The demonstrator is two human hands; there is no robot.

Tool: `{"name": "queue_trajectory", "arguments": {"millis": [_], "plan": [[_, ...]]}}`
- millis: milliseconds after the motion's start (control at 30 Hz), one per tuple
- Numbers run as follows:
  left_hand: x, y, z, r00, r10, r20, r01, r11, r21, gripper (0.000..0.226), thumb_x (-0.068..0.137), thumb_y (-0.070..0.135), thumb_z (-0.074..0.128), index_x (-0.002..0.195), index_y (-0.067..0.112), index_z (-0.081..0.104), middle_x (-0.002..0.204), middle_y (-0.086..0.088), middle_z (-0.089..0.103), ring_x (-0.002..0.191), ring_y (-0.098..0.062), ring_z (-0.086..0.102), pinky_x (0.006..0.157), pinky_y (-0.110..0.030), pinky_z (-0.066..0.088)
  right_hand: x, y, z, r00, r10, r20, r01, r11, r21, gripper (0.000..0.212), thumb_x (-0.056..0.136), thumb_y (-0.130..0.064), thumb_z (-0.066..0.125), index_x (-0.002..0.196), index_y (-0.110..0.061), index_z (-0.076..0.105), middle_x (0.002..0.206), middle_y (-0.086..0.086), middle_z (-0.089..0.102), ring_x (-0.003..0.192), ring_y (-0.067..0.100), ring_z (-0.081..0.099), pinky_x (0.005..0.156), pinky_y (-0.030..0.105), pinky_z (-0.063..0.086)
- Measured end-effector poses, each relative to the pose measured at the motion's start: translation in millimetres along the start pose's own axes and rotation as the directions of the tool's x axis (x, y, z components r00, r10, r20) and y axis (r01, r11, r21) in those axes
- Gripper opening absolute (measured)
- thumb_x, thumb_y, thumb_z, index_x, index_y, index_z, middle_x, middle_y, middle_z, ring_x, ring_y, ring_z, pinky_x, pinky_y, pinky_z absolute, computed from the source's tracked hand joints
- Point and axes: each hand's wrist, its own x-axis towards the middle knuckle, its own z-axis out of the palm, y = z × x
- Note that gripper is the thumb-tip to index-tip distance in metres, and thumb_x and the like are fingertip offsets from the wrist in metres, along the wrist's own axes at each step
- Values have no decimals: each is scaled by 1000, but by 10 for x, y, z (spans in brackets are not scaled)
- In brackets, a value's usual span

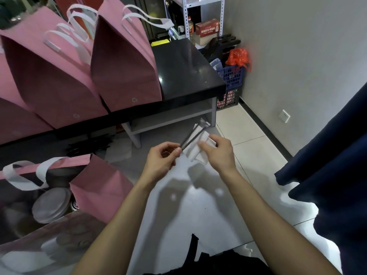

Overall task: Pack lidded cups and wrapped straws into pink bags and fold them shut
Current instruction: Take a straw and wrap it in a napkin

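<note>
My left hand (161, 155) pinches the lower end of a bundle of dark wrapped straws (193, 135) that slants up to the right. My right hand (217, 150) grips a folded white napkin packet (195, 152) beside the straws. Both hands hover above the tiled floor. At lower left an open pink bag (99, 185) with white handles holds a lidded cup (50, 205). Two closed pink bags (123, 62) (49, 76) stand on the black counter (184, 62).
A grey shelf unit (172, 120) sits under the counter. A blue crate (231, 84) with an orange plastic bag stands by the wall at the right. A dark blue cloth (333, 165) hangs at the right. A metal rack with boxes stands at the back.
</note>
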Motion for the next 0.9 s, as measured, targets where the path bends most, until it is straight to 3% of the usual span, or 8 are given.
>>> {"name": "queue_trajectory", "arguments": {"millis": [100,200,433,500,600,733,833,900], "plan": [[-29,42,57,998,2,-62,-6,998,-67,11,97,17,83,101,15,72,83,-9,76,64,-19,66,56,-31,51,-136,-168,100,992,-70,108,57,990,127,10,93,-22,85,93,-12,82,78,5,77,68,14,64,66,31,51],[-91,127,7,999,26,-29,-29,995,-99,14,97,14,82,97,12,69,86,-12,79,66,-24,70,60,-34,57,-202,-304,138,996,-79,48,72,987,145,10,93,-19,84,90,-10,81,78,7,78,69,21,69,66,43,56],[-363,581,-411,983,141,-118,-150,986,-70,14,97,17,83,96,25,72,89,-11,79,74,-29,79,65,-28,60,-352,-917,339,959,-242,150,203,951,233,6,96,-23,83,101,-20,86,91,-8,83,87,10,80,79,33,64],[-481,746,-563,975,166,-150,-166,986,17,12,97,21,84,103,21,73,95,-4,80,88,-23,80,79,-37,63,-408,-1162,400,925,-332,184,278,922,268,17,97,-19,82,113,-23,84,104,-16,83,102,5,79,87,23,63],[-791,1101,-927,941,274,-199,-225,945,237,31,97,31,83,124,23,70,118,9,75,109,-8,74,96,-31,60,-505,-1612,470,861,-469,198,394,861,322,24,96,-17,83,117,-27,80,110,-17,82,107,7,79,91,21,62],[-1378,1557,-1831,878,435,-201,-298,823,483,20,100,29,77,118,31,70,105,18,75,98,-4,74,83,-13,56,-725,-2201,704,790,-580,197,466,779,420,24,94,-16,85,115,-27,80,108,-14,83,104,13,81,89,29,65],[-1682,1526,-2570,951,276,-138,-134,773,620,9,101,32,74,108,36,71,92,18,76,86,-6,73,75,-19,56,-953,-2460,998,718,-639,277,478,741,471,28,94,-9,83,119,-22,78,106,-19,82,101,9,80,85,24,64],[-1802,1317,-2952,986,120,-118,-10,741,671,12,98,27,77,106,35,74,93,16,77,89,-2,72,84,-29,60,-1128,-2525,1217,685,-638,351,453,751,481,29,93,-6,82,118,-22,78,104,-16,83,100,10,81,84,25,65]]}}
